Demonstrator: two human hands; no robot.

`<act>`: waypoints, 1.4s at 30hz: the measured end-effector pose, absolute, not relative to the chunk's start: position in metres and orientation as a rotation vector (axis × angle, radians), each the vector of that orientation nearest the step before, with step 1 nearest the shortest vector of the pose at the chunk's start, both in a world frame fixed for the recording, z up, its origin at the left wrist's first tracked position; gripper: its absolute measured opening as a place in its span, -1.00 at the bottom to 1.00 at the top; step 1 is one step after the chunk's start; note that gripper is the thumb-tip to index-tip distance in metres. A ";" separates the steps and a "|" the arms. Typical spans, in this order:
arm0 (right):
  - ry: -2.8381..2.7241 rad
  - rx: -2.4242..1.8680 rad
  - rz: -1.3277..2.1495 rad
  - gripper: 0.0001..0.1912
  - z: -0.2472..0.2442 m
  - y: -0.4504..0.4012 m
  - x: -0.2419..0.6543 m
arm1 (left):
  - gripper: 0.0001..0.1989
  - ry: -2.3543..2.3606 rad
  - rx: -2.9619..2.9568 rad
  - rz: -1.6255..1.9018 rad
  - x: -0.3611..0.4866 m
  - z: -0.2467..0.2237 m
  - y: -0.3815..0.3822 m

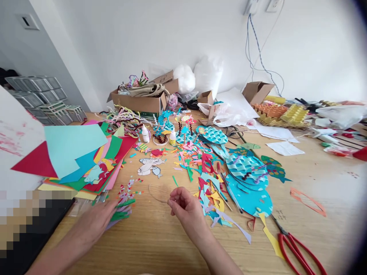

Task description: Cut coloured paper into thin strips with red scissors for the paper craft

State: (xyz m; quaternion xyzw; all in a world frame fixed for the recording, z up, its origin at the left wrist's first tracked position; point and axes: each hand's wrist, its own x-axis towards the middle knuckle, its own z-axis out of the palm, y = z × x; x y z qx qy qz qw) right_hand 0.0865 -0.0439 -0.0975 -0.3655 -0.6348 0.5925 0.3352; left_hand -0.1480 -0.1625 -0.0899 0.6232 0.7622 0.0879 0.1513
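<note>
My right hand [185, 206] is closed in a pinch over the table, with a thin curved thread [155, 198] running left from its fingertips. My left hand [99, 217] reaches low over the table at the left, fingers stretched out. Its fingertips are at a small pile of green and purple paper strips [124, 211], partly hidden behind them. Tiny coloured paper bits [126, 191] lie just beyond the strips. Farther back are grey and white paper fish [149, 167] and a red paper fish [157, 152].
Red-handled scissors [295, 248] lie at the front right. Paper scraps [212, 194], pens [231, 193] and blue woven-paper pieces [246, 172] are right of my hands. Coloured sheets [114, 152] are stacked left. Two glue bottles [172, 136] stand behind, before a cardboard box [137, 102].
</note>
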 end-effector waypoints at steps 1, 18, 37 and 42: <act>-1.730 -0.980 1.502 -0.94 -0.096 -0.045 0.089 | -0.67 2.191 1.806 0.162 -0.148 -0.092 -0.165; -2.086 -1.046 1.245 -0.90 -0.094 -0.050 0.096 | -0.65 2.352 1.918 -0.118 -0.145 -0.092 -0.173; -2.534 -1.076 0.959 -0.82 -0.087 -0.047 0.102 | -0.84 2.224 1.905 0.232 -0.141 -0.063 -0.144; -2.708 -1.062 0.729 -0.83 -0.068 -0.039 0.097 | -0.73 2.144 2.096 0.298 -0.136 -0.030 -0.098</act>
